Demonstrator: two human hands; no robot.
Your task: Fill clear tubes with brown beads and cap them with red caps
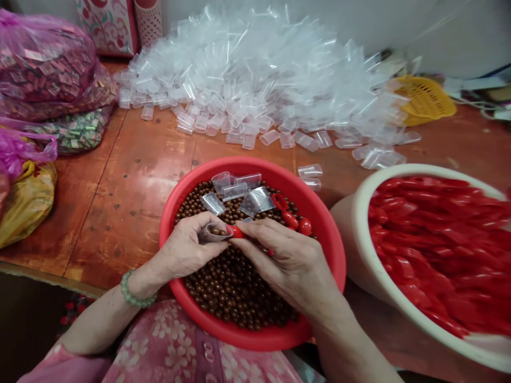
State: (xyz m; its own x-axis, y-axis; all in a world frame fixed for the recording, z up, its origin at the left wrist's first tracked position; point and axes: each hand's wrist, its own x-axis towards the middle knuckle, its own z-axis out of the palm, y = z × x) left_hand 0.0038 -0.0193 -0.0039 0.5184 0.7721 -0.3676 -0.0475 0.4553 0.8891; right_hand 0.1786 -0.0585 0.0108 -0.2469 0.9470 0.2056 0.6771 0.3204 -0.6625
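Observation:
My left hand [195,242] pinches a clear plastic sleeve [207,234] with brown balls [217,231] showing in its mouth. In my right hand [285,255] a shiny red plastic piece [236,232] is gripped, its tip touching the sleeve's open end. Both hands are over a red basin [336,255] filled with brown balls. On the balls, behind my hands, lie several clear sleeves [235,190] and a few red plastic pieces [304,226]. The far end of the red piece is hidden by my right fingers.
A large heap of clear sleeves [259,80] covers the back of the wooden table [131,159]. At right stands a cream tub [361,229] of red plastic pieces. Filled plastic bags [48,69] sit at left, and a yellow basket [429,101] lies at back right.

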